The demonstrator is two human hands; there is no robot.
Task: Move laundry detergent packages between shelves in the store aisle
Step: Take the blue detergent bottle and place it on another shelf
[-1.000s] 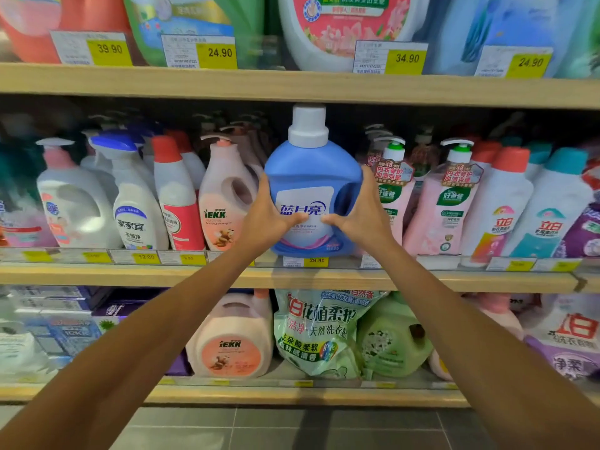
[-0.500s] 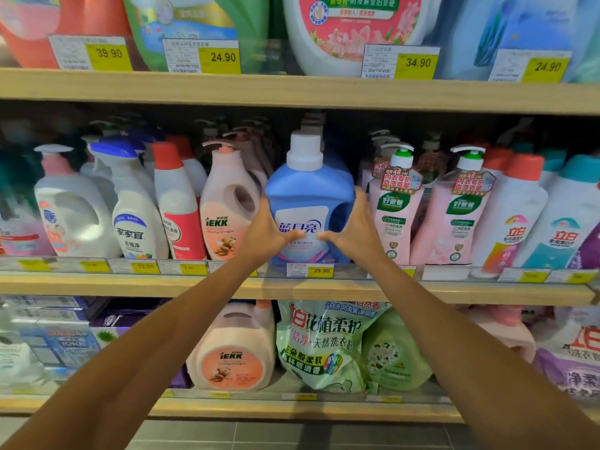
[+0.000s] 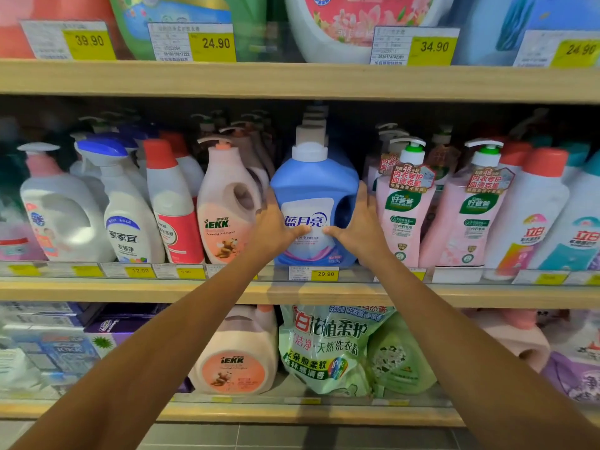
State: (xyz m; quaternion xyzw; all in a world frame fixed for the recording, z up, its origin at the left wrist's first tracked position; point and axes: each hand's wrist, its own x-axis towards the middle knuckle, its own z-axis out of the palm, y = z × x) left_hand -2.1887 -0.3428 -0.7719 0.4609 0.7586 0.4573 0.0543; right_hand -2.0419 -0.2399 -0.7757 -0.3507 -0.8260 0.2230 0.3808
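Blue detergent jug [image 3: 314, 186] stands upright on the middle shelf [image 3: 130, 291], between the pink IEKK bottle [image 3: 227, 206] and a pink pump bottle [image 3: 402, 209]. Left hand [image 3: 276, 227] and right hand [image 3: 360, 227] clamp its sides, fingers wrapped, thumbs across the front label.

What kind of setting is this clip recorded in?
Most likely a store's laundry aisle: wooden shelves packed with detergent bottles, yellow price tags along the shelf edges, and both hands, left hand and right hand, on a blue detergent bottle.
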